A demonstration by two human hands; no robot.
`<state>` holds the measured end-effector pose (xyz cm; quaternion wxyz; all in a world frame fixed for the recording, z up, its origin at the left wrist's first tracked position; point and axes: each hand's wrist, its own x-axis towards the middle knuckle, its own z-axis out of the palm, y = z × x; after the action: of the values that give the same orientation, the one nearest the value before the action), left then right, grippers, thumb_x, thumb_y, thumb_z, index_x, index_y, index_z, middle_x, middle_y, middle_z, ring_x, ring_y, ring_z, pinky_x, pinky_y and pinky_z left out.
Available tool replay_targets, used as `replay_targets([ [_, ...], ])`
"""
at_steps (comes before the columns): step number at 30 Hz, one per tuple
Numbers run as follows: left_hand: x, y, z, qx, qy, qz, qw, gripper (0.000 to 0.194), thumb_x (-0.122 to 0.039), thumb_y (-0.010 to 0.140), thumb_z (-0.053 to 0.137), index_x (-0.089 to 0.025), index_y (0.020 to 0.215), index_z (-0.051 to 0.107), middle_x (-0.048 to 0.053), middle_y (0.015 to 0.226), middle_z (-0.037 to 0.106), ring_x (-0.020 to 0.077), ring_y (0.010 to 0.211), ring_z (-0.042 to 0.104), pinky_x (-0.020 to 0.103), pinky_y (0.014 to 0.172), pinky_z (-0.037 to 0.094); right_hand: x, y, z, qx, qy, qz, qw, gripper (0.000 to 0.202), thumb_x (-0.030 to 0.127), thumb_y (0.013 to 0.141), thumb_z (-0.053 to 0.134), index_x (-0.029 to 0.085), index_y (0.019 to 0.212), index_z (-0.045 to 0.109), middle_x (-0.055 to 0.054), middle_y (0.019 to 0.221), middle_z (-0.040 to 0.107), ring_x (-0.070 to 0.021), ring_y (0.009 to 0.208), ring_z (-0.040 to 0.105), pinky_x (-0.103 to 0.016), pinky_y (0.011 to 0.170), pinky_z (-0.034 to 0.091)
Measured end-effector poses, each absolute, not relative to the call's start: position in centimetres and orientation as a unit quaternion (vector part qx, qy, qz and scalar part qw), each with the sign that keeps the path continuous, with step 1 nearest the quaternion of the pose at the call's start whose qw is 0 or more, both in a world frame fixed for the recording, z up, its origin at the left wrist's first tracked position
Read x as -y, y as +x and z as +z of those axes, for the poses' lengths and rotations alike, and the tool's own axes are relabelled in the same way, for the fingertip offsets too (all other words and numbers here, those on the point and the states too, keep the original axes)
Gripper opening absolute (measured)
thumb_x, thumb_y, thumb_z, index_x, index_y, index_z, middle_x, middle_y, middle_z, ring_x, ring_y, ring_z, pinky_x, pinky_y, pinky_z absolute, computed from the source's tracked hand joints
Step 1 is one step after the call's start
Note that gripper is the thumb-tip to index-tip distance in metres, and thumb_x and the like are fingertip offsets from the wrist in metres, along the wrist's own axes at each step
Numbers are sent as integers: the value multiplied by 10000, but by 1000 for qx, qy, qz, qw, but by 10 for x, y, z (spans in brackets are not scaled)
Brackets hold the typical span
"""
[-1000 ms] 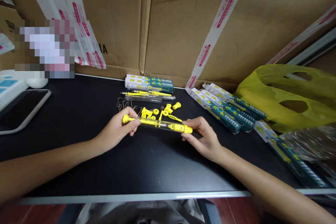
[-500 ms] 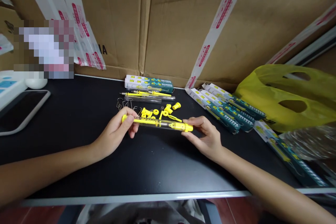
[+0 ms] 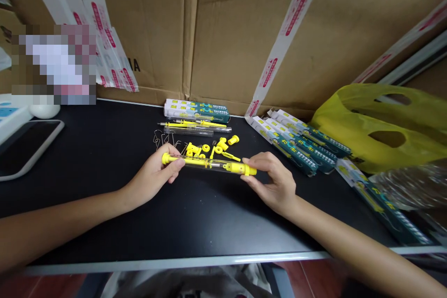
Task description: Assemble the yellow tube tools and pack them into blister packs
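Note:
A clear tubular spring scale (image 3: 202, 163) with yellow end pieces lies level across both hands, above the black table. My left hand (image 3: 157, 167) pinches its left end between thumb and fingers. At the other end, the fingertips of my right hand (image 3: 274, 179) grip the yellow cap (image 3: 248, 169). A spring and a yellow inner rod show through the tube. Just behind it lie several small yellow plastic parts (image 3: 222, 144) and bent wire hooks (image 3: 165, 138). Farther back rest yellow rods (image 3: 202, 124) and clear tubes (image 3: 188, 132).
Printed boxes stand at the back (image 3: 197, 110) and lie in a group on the right (image 3: 293, 144), with another box (image 3: 380, 200) nearer the edge. A yellow plastic bag (image 3: 335, 125) sits far right. On the left is a phone (image 3: 30, 149). Cardboard (image 3: 226, 32) walls the back.
Both hands keep their hold on the spring scale. My left thumb has shifted slightly right along the tube. The whole view has moved a little.

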<state>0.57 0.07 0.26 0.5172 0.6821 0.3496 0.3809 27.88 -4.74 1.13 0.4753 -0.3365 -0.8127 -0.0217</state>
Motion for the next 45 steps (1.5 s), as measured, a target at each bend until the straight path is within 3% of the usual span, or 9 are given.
replay_targets([
  [14,-4,4,3,-344,684,370,526,213,-371,887,506,-194,842,398,-87,543,453,75,494,412,218,534,338,49,281,7,839,-350,14,417,203,257,868,589,226,1054,516,-27,762,613,-115,522,535,-214,429,430],
  [20,-4,5,3,-342,675,373,537,205,-350,880,517,-188,842,397,-93,536,460,64,489,424,199,524,347,52,280,8,840,-368,41,397,187,296,889,563,214,1048,511,-5,723,600,-86,454,492,-199,410,414],
  [29,-3,6,7,-345,672,379,535,201,-338,868,528,-188,827,401,-91,540,487,64,494,457,193,526,379,49,282,5,846,-335,54,411,218,256,863,605,213,1055,511,-48,825,645,-96,517,524,-199,427,427],
  [38,-5,-1,24,-404,717,352,446,250,-344,760,668,-155,706,512,-46,602,582,70,568,543,181,573,421,45,286,11,846,-316,18,430,285,190,812,655,221,1070,539,-55,807,652,-154,612,585,-281,542,497],
  [42,-2,-1,28,-390,732,291,478,247,-379,765,668,-152,764,570,-22,654,627,84,611,588,177,575,450,44,285,16,854,-301,18,424,350,119,793,652,222,1106,537,-62,838,646,-159,646,591,-291,563,506],
  [45,4,-1,29,-352,743,225,522,253,-394,765,662,-155,811,595,-28,607,606,84,532,569,170,490,448,43,281,19,873,-287,24,394,380,85,787,642,216,1125,529,-78,892,651,-159,686,598,-278,561,510],
])
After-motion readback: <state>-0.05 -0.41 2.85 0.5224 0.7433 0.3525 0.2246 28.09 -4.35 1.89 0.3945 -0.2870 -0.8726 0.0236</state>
